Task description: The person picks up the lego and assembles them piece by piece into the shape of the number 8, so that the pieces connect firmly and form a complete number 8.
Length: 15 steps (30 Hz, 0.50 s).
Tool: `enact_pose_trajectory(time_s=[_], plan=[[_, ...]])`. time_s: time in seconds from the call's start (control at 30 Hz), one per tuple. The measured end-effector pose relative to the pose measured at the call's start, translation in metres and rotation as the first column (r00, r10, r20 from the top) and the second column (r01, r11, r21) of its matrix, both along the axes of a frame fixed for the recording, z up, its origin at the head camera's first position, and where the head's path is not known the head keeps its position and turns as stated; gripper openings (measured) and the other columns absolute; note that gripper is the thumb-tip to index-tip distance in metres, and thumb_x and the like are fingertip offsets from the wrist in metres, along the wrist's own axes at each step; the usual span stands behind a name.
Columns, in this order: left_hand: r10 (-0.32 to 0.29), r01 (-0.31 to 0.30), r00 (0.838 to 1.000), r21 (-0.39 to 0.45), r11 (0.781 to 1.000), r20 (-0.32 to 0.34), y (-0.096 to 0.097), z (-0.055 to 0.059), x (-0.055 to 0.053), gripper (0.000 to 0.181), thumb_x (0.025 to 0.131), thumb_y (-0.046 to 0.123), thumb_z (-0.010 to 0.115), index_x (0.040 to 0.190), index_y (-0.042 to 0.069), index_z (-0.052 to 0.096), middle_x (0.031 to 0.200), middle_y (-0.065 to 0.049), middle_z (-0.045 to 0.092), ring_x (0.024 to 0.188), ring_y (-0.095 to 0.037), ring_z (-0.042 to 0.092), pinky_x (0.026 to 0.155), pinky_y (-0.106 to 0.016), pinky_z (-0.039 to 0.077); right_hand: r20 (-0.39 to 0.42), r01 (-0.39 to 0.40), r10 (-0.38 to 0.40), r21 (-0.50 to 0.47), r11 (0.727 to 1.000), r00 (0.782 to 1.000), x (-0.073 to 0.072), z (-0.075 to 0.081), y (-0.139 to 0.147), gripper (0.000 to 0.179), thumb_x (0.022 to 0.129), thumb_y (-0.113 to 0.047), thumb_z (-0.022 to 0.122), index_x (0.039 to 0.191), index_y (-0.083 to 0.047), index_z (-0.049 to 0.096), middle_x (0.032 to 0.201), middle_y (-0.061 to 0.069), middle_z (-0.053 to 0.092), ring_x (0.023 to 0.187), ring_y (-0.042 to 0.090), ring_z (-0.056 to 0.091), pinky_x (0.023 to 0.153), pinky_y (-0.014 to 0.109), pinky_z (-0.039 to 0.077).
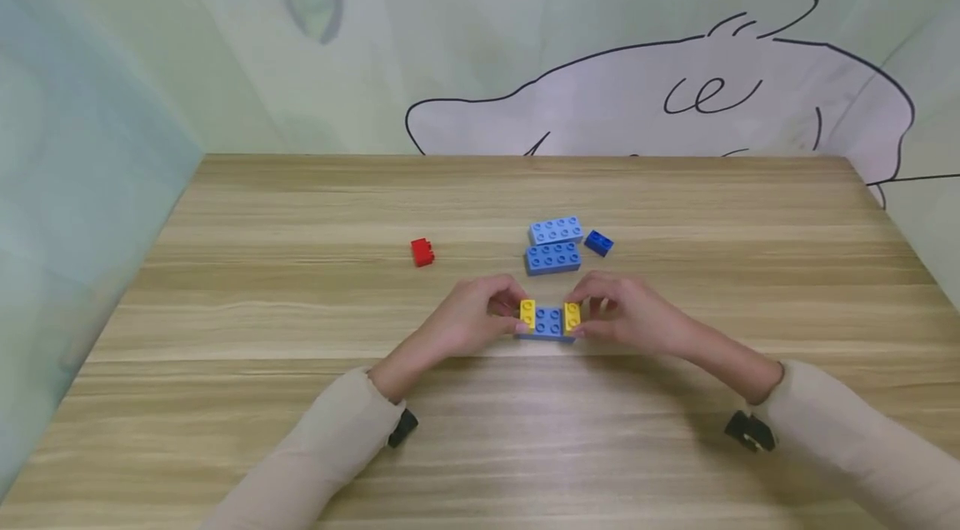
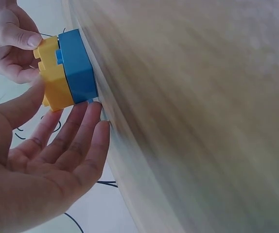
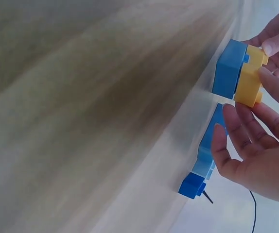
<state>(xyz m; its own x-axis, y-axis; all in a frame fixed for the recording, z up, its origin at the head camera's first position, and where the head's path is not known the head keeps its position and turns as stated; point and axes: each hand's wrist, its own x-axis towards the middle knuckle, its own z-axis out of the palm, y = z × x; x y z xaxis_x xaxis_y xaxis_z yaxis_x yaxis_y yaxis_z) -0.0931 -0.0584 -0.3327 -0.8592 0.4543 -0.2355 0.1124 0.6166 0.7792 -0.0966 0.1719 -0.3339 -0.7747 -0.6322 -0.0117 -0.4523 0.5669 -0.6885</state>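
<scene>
In the head view, two yellow bricks are carried on one blue brick at the middle of the table, the left one pinched by the left hand, the right one by the right hand. Farther off, one light-blue brick, one mid-blue brick, one small dark-blue brick and, leftward, one red brick are seen. In the left wrist view, three bricks are shown stacked, the remaining fingers loosely extended. In the right wrist view, that hand's remaining fingers are likewise held loose.

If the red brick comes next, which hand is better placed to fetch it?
Probably the left hand: the red brick lies nearer it. The right hand is farther off, past the blue base brick. Each hand pinches a yellow brick.
</scene>
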Motion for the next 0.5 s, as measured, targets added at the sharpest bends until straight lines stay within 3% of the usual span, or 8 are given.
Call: enact_pose_trajectory(time_s=[0.3,0.5], plan=[[-0.003,0.003,1.000,-0.011,1.000,0.011,0.000,0.001,-0.001,0.025,0.081,0.012,0.070,0.104,0.010,0.061,0.096,0.000,0.062,0.087,-0.013,0.057,0.078,-0.027,0.049,0.099,-0.006,0.005,0.010,1.000,0.995,-0.013,0.007,0.005,0.025,0.083,-0.014,0.068,0.105,-0.003,0.063,0.097,0.002,0.061,0.085,0.018,0.053,0.075,0.033,0.049],[-0.003,0.003,1.000,-0.019,1.000,0.025,0.000,0.002,-0.001,0.026,0.081,0.012,0.070,0.105,0.011,0.061,0.096,0.000,0.062,0.087,-0.013,0.056,0.078,-0.027,0.049,0.034,0.060,-0.059,-0.040,0.997,0.998,-0.034,0.010,0.015,0.028,0.081,-0.004,0.068,0.106,0.004,0.060,0.102,0.014,0.061,0.087,0.025,0.054,0.074,0.037,0.050]])
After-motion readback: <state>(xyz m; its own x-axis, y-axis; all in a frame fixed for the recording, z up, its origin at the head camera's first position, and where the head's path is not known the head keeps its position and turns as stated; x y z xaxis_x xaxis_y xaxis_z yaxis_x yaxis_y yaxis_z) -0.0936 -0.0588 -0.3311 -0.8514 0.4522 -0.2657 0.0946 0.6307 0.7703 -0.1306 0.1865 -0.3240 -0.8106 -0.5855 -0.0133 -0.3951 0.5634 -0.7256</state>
